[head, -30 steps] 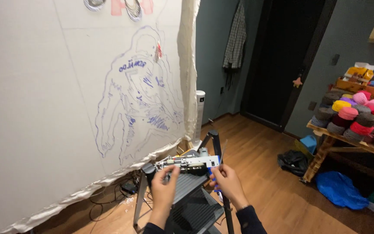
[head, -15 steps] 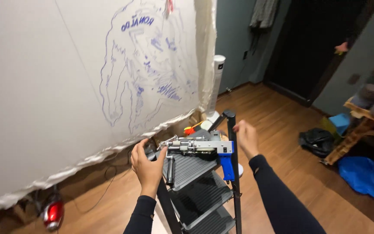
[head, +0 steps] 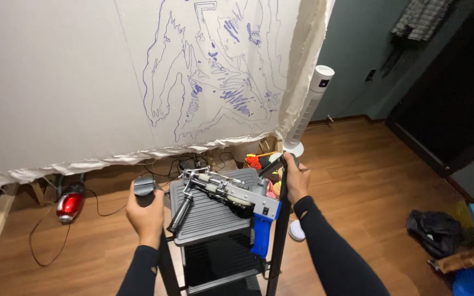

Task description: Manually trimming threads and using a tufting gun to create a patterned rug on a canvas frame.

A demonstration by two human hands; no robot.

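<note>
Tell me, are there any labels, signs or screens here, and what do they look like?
Small dark label: near the top of the white tower fan, right of the hanging cloth; tiny rectangle.
Small label: on the tufting gun lying on the step ladder, just above its blue handle; dark square on white.
No screens or packages show.

Black stepladder (head: 209,219), upright, gripped at both rails, tufting gun (head: 231,197) apparently resting on top

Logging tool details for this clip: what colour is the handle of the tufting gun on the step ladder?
Blue; the tufting gun's handle shows best in the head view.
</note>
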